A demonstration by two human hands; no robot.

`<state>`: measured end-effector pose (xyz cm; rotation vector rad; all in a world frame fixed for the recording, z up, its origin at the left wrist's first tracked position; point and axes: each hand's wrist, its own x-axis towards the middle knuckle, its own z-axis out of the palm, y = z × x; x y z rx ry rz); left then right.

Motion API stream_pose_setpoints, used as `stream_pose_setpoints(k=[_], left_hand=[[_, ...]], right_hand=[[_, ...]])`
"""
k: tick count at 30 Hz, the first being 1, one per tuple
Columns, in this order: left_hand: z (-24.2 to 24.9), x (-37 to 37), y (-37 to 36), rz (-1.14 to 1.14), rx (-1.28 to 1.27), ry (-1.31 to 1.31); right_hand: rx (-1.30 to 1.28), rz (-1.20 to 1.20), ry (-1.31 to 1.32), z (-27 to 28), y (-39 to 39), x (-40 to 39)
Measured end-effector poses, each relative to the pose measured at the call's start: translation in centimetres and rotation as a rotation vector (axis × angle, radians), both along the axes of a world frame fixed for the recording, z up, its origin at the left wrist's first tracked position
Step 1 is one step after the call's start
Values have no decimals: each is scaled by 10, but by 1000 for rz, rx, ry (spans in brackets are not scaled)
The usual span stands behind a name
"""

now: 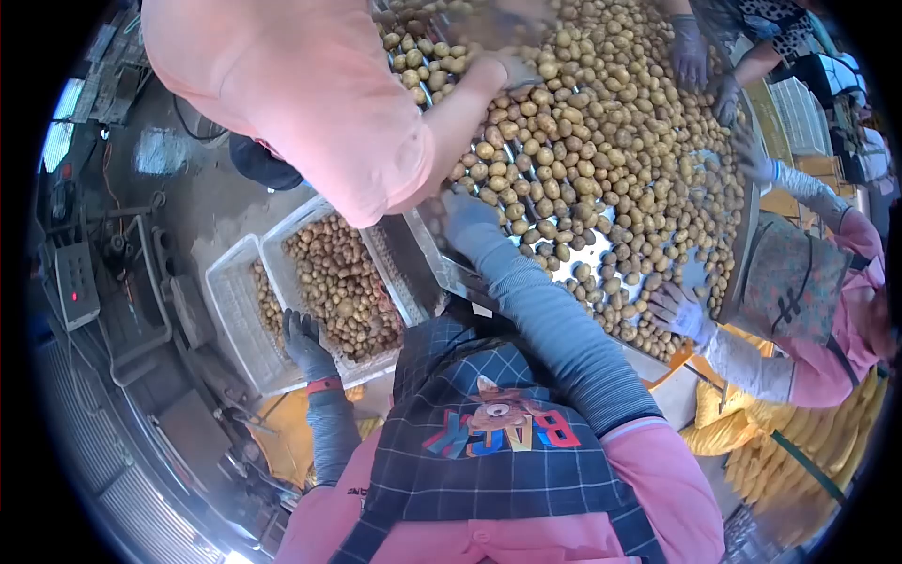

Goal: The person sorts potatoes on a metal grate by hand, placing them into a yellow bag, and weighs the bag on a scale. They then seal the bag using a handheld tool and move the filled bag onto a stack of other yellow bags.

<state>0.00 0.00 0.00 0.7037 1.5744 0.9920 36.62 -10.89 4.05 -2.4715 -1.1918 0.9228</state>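
Note:
My left hand [306, 346], in a grey glove with a red band at the wrist, is down at the white plastic crates, over the wall where two crates meet. Its fingers look extended and apart. Small potatoes [340, 282] fill much of the larger crate [390, 273], beside a second crate [225, 282]. My right hand [470, 224], also gloved, is at the near left edge of the sorting table [648, 365], right by the potatoes [601, 141] spread there. Its fingers are blurred and partly hidden, so I cannot tell how they are closed.
A person in a pink shirt [291, 85] reaches across the table close on my left. On the right another person's gloved hands [681, 312] work among the potatoes. More gloved hands [691, 56] are at the far side. Yellow sacks [799, 437] lie at the right; machinery [75, 282] stands left.

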Motion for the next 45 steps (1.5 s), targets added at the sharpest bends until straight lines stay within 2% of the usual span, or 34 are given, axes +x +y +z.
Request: stream_pose_setpoints(k=[2, 3, 6, 7, 8, 9, 10, 11, 13, 14, 16, 17, 18, 19, 21, 22, 24, 26, 27, 28, 29, 30, 31, 32, 33, 34, 35, 37, 38, 39, 40, 42, 43, 45], left_hand=[[13, 31, -9, -127, 9, 50], [32, 32, 8, -192, 84, 104], [37, 96, -22, -506, 209, 164], [17, 114, -17, -580, 187, 209], [5, 133, -15, -693, 423, 325], [2, 160, -11, -809, 437, 215], [28, 195, -11, -1026, 640, 269], [26, 226, -4, -1156, 711, 250], [37, 296, 7, -1344, 774, 286], [23, 331, 17, -1368, 885, 497], [22, 387, 14, -1397, 493, 555], [-6, 411, 16, -1426, 706, 729], [8, 421, -5, -1405, 635, 791], [24, 431, -33, -1384, 564, 854], [2, 440, -73, -1321, 721, 956], [-3, 442, -83, -1521, 716, 917], [-2, 436, -107, -1633, 794, 942], [0, 430, -126, -1753, 920, 917], [-3, 426, -130, -1767, 933, 912], [-5, 421, -134, -1634, 934, 682], [-8, 415, -136, -1495, 920, 463], [5, 407, -137, -1486, 743, 362], [27, 395, -143, -1502, 740, 360], [50, 372, -157, -1481, 181, -148], [62, 357, -164, -1310, -362, -627], [58, 348, -166, -1703, 519, -168], [53, 342, -165, -1830, 1460, 388], [56, 328, -170, -1952, 1219, 615], [25, 320, -172, -2055, 1137, 453], [28, 318, -176, -2058, 1133, 447], [36, 315, -183, -1984, 685, 75], [56, 310, -192, -1578, -153, -560], [63, 309, -191, -1570, -151, -555], [73, 308, -188, -2014, 377, 11]], right_hand=[[-70, 121, -38, -13, -28, 9], [7, 140, -27, -23, -27, -3], [114, 180, -76, -30, -117, 13], [8, 189, -40, -19, -140, 28], [20, 137, -104, -27, -165, 41], [20, 89, -161, -41, -187, 54], [63, -38, -192, -30, -205, 65], [-16, -247, -231, -31, -216, 78], [77, -573, -295, -31, -245, 96], [192, -678, -268, -26, -254, 94], [346, -757, -274, -22, -269, 75], [381, -728, -318, -21, -277, 61], [488, -815, -195, -26, -280, 44], [510, -725, -250, -36, -291, 32], [504, -811, -279, -20, -290, 7], [498, -830, -278, -32, -297, 5], [717, -1135, 4, -60, -309, 4], [733, -1240, 32, -57, -314, 10], [782, -1269, 22, -61, -316, 12], [787, -1279, 10, -57, -316, 17], [905, -1496, 134, -57, -312, 18], [1021, -1715, 268, -52, -302, 19], [961, -1583, 259, 0, -276, 20], [877, -1473, 255, 48, -258, 16], [410, -1129, 300, 45, -259, 21], [681, -867, 124, 31, -246, 13], [839, -719, 136, 19, -237, 17], [753, -597, -163, -16, -241, 37], [658, -767, -219, -30, -249, 56], [558, -929, -270, -38, -258, 79], [545, -908, -317, -30, -260, 107], [509, -822, -307, 6, -238, 155], [484, -762, -260, 18, -213, 171], [54, -536, -100, 6, -161, 195]])
